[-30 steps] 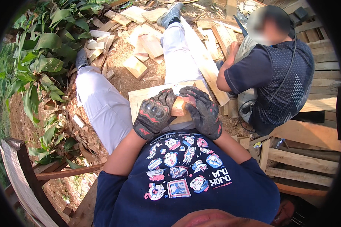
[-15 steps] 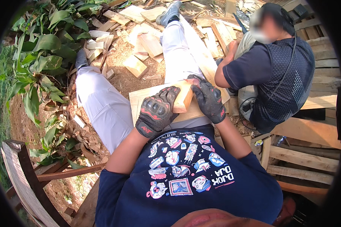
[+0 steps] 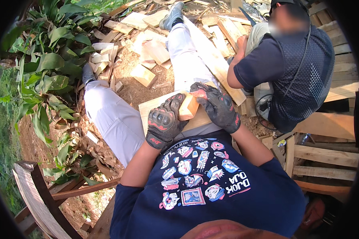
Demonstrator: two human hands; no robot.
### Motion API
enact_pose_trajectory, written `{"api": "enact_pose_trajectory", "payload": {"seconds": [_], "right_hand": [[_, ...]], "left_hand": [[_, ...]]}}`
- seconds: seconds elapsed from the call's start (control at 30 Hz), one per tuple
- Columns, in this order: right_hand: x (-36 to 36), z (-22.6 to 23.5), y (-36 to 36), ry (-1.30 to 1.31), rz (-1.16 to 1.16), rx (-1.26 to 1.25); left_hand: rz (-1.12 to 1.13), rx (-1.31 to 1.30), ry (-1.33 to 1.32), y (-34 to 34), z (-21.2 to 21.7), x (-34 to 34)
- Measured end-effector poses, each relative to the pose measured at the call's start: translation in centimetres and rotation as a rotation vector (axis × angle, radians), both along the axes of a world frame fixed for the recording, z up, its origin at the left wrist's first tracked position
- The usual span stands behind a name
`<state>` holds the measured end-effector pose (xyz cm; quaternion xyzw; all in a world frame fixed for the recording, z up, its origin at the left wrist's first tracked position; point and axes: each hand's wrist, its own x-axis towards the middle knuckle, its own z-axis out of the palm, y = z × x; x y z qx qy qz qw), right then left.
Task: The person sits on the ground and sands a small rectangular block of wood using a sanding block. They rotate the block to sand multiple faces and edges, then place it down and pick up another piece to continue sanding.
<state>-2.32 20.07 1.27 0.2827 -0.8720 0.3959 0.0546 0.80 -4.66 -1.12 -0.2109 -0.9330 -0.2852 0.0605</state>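
A short block of pale wood [image 3: 188, 108] rests over a flat wooden board [image 3: 148, 108] that lies across my lap. My left hand [image 3: 165, 118], in a black glove with red trim, is closed round the block's left side. On the block's far right, my right hand [image 3: 219, 108], gloved alike, presses a small reddish piece [image 3: 199, 94] that looks like sandpaper against the wood. The fingers of the right hand are bent over this piece and partly hide it. The underside of the block is out of sight.
Wood offcuts [image 3: 143, 75] and sawdust cover the ground beyond my legs. A long plank [image 3: 219, 65] lies along my right leg. Close on the right sits another person [image 3: 287, 75]. Leafy plants [image 3: 48, 63] stand at left, and slatted wood [image 3: 325, 155] is at right.
The reddish piece and my right hand have moved nearer to me along the block. The block has turned slightly between my hands. The whole view has shifted a little.
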Motion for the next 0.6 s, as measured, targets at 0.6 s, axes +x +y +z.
{"api": "enact_pose_trajectory", "payload": {"seconds": [0.6], "right_hand": [[-2.7, -2.9, 0.6, 0.125, -0.134, 0.164]], "left_hand": [[0.069, -0.001, 0.014, 0.2, -0.2, -1.0]]}}
